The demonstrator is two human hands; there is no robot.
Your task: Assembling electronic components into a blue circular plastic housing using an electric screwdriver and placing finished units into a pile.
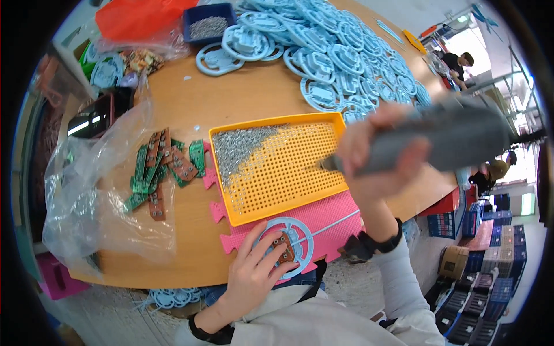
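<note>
My left hand (252,274) holds down a light blue plastic wheel (310,245) on a pink foam mat (340,216), its fingers bent over the ring. Inside the wheel sits a small brown circuit board (284,249), partly hidden by those fingers. A grey power screwdriver (438,141), blurred by motion, is gripped in my right hand (381,151). Its tip is over the right part of a yellow perforated tray (277,216). Many small silver screws (242,147) lie heaped at that tray's left, others sit in its holes.
Green and brown circuit boards (156,167) lie left of the tray by a clear plastic bag (92,202). Light blue wheels (346,57) pile up at the back, near a dark blue bin (209,24) of metal pieces. Stacked crates (490,259) stand beyond the table, right.
</note>
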